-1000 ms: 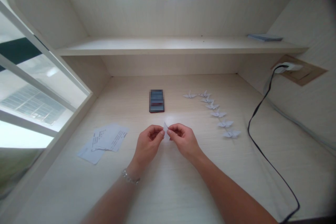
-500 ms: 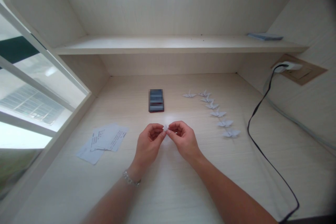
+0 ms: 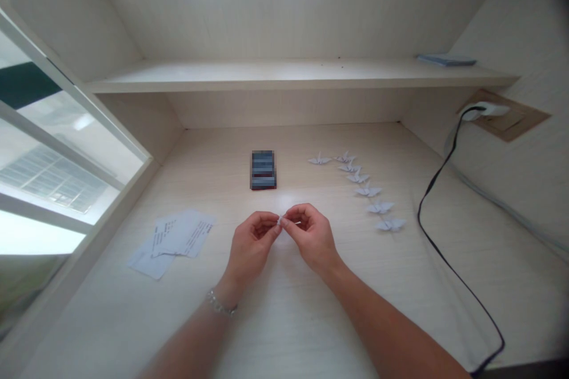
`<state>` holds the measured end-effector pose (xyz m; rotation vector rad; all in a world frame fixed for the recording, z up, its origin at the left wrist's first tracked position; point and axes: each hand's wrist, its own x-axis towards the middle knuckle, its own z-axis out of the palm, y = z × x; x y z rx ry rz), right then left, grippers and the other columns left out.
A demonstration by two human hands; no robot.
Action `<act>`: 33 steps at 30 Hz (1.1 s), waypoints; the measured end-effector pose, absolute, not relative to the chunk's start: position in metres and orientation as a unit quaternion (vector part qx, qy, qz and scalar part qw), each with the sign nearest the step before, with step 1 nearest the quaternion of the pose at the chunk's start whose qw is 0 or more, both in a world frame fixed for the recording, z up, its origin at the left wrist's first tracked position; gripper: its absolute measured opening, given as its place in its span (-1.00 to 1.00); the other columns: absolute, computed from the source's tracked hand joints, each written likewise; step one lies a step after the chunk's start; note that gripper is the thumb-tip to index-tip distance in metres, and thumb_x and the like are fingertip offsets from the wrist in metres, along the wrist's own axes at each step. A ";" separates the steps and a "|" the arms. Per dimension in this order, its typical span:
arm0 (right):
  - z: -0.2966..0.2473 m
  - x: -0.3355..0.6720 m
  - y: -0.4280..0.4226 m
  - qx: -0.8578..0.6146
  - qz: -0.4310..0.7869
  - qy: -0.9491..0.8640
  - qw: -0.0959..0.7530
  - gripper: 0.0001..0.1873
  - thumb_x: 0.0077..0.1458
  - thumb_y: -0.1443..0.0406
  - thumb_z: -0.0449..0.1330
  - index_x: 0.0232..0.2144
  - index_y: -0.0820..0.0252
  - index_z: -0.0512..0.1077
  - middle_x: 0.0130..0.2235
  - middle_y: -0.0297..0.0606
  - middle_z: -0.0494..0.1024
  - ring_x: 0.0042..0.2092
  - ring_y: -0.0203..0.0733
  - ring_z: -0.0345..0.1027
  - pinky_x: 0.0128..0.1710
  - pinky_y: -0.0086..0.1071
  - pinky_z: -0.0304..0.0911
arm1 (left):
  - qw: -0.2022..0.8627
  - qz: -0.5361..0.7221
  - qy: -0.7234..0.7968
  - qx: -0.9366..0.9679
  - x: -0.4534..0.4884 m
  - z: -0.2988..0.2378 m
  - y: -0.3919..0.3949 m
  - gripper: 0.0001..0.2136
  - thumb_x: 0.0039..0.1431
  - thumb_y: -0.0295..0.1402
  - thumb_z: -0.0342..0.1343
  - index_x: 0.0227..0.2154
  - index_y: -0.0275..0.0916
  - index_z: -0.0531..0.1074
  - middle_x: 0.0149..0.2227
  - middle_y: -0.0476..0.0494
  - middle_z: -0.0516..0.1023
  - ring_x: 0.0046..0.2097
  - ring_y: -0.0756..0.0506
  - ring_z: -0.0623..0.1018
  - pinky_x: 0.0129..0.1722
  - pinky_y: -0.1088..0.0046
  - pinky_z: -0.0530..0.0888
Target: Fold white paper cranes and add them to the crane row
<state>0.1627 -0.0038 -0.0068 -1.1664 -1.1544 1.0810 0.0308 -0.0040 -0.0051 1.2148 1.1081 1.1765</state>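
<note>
Between my fingertips is a small folded piece of white paper (image 3: 280, 221), mostly covered by the fingers. My left hand (image 3: 253, 243) pinches it from the left, thumb against forefinger, with a bracelet on that wrist. From the right, my right hand (image 3: 311, 238) pinches the same paper. The two thumbs almost meet just above the desk. Right of my hands, several white paper cranes (image 3: 367, 190) stand in a curved row. A pile of printed white paper sheets (image 3: 182, 234) lies to the left.
A phone (image 3: 263, 170) with a blurred-out screen lies beyond my hands. At the right, a black cable (image 3: 420, 213) runs from a wall socket (image 3: 511, 118) down across the desk (image 3: 284, 331). Above the back of the desk is a shelf (image 3: 267, 74) with a flat item (image 3: 447, 60) on it.
The folded paper shows less between my fingertips than before, and its pointed tip no longer stands up. Both hands keep their pinch in nearly the same place. The view has shifted slightly.
</note>
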 end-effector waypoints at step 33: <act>-0.010 0.164 -0.001 -0.447 0.496 -0.470 0.577 -0.87 -0.09 0.33 0.24 -0.44 0.19 0.33 -0.45 -0.34 0.45 -0.40 -0.29 0.33 -0.39 -0.42 0.24 | 0.471 0.463 0.485 0.574 0.030 -0.004 -0.007 -0.85 0.02 -0.36 0.14 -0.32 -0.26 0.38 -0.35 -0.12 0.51 -0.29 -0.07 0.52 -0.25 0.40 0.44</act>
